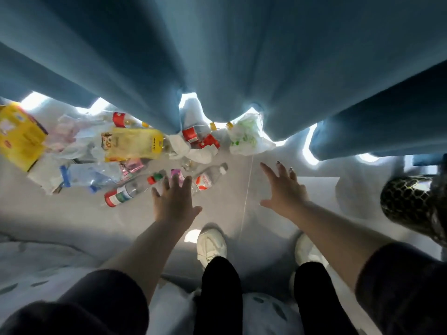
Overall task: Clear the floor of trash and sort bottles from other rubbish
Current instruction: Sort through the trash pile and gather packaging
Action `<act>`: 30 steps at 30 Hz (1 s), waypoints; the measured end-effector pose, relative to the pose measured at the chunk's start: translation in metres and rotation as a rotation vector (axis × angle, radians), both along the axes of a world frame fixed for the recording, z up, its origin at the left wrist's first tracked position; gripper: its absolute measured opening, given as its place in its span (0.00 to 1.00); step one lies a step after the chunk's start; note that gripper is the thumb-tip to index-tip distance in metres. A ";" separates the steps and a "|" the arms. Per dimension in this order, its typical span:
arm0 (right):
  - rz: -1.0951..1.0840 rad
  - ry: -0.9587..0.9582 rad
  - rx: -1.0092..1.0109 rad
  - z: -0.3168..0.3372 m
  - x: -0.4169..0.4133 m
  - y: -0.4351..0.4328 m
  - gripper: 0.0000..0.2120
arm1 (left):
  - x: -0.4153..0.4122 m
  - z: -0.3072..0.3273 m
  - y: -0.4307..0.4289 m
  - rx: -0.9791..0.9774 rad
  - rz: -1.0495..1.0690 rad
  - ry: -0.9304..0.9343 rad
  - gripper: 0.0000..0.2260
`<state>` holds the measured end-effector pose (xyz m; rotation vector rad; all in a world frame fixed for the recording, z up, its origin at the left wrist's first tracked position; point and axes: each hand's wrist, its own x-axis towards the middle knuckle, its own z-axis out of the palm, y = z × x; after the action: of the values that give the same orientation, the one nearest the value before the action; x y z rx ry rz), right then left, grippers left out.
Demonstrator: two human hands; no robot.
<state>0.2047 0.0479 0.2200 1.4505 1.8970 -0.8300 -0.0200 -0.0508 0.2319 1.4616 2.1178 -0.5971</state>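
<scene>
Rubbish lies on the grey floor in a band along the hem of the blue curtain, thickest at the left. Bare floor runs from the pile back to the white shoes and out to the right. The left hand is stretched forward, palm down, fingers straight and spread, holding nothing. Its fingertips overlap a clear bottle with a red and white label; contact cannot be determined. Just left of it lies a clear bottle with a red and green label. The right hand is likewise flat, splayed and empty, over bare floor short of a white bag with green print. Curtain folds hide part of the red-labelled bottles. A yellow box is cut off by the left edge. A black and gold patterned object at right cannot be identified.
</scene>
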 end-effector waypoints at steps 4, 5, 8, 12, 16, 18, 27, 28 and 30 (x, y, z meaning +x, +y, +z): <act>-0.095 0.034 -0.003 -0.046 -0.030 0.014 0.47 | -0.030 -0.050 0.017 0.014 0.132 -0.033 0.39; -0.102 0.046 0.006 -0.064 -0.037 0.021 0.47 | -0.036 -0.069 0.025 0.025 0.185 -0.050 0.40; -0.084 0.081 0.032 -0.120 -0.052 0.044 0.49 | -0.050 -0.127 0.048 0.057 0.326 -0.113 0.43; -0.061 0.103 0.110 -0.190 -0.064 0.072 0.51 | -0.063 -0.198 0.064 0.110 0.444 -0.181 0.43; -0.064 0.142 0.179 -0.240 -0.077 0.091 0.50 | -0.064 -0.249 0.068 0.283 0.504 -0.244 0.38; -0.032 0.139 0.186 -0.259 -0.081 0.095 0.45 | -0.064 -0.266 0.072 0.357 0.492 -0.281 0.34; 0.032 0.118 0.221 -0.262 -0.075 0.083 0.26 | -0.077 -0.257 0.070 0.632 0.415 -0.321 0.11; 0.031 0.122 0.216 -0.252 -0.074 0.081 0.27 | -0.078 -0.246 0.069 0.632 0.423 -0.315 0.10; 0.020 0.122 0.200 -0.226 -0.073 0.077 0.27 | -0.077 -0.220 0.062 0.623 0.446 -0.332 0.08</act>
<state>0.1320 0.1250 -0.0058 1.5258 2.1341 -0.7511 -0.0972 0.0116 0.0123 1.1839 2.3375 0.4800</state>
